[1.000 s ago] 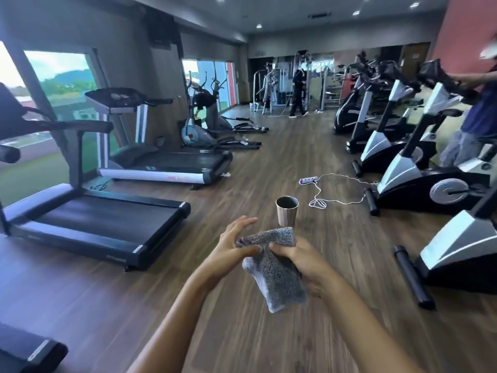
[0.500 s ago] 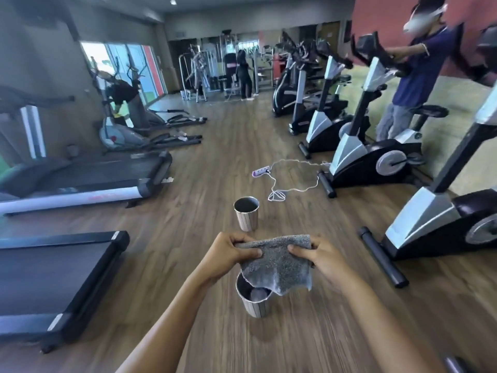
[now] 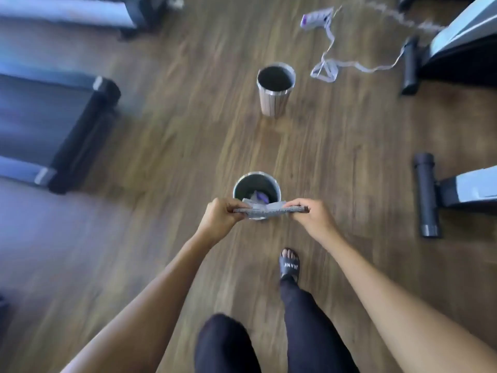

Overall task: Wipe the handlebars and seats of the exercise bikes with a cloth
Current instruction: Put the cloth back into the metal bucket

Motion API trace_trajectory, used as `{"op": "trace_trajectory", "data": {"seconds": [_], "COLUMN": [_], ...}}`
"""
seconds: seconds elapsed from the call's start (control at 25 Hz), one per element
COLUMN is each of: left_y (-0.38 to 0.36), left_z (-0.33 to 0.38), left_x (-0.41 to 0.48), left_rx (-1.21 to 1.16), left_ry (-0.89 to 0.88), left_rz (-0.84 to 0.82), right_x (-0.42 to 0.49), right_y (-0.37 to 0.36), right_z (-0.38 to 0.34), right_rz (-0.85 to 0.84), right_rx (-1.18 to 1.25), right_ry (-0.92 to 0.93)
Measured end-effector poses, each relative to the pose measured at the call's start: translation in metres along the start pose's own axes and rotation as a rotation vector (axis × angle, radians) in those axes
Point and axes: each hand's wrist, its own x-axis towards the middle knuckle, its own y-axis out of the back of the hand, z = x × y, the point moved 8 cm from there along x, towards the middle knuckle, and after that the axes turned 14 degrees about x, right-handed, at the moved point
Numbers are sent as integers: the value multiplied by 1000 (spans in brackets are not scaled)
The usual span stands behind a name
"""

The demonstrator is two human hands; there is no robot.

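Observation:
I look straight down at a wooden floor. A grey cloth (image 3: 270, 211) is stretched flat between my hands, seen edge-on. My left hand (image 3: 222, 217) grips its left end and my right hand (image 3: 312, 215) grips its right end. The cloth hangs just above the mouth of a metal bin (image 3: 256, 185) with crumpled paper inside. Exercise bike bases show at the right: one foot bar (image 3: 426, 195) near and another bike (image 3: 462, 47) farther off. No handlebars or seats are in view.
A second metal bin (image 3: 274, 90) stands farther ahead. A white power strip with a tangled cord (image 3: 324, 68) lies on the floor near the far bike. Treadmill ends (image 3: 59, 127) sit at the left. My sandalled foot (image 3: 289, 265) steps forward.
The view has tipped from across the gym down to the floor. I have walked closer to the nearer bin. The cloth, hanging loose before, is now pulled flat between both hands.

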Motion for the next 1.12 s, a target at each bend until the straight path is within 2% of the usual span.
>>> {"op": "trace_trajectory", "data": {"seconds": [0.16, 0.32, 0.48, 0.76, 0.96, 1.12], "left_y": [-85, -171, -225, -277, -270, -279], "left_z": [-69, -151, -216, -298, -289, -292], "left_x": [49, 99, 152, 236, 283, 306], "left_rx": [79, 71, 92, 193, 150, 265], "left_ry": [144, 267, 284, 253, 164, 127], "left_rz": [-52, -120, -92, -71, 82, 74], "right_x": [64, 113, 166, 261, 303, 330], "right_y": [-13, -25, -49, -89, -81, -85], "right_z": [115, 226, 298, 376, 377, 382], "right_rz": [-32, -57, -118, -175, -95, -140], "right_rx": [-110, -263, -431, -589, -563, -702], "right_ry": [-162, -225, -114, 56, 131, 105]}}
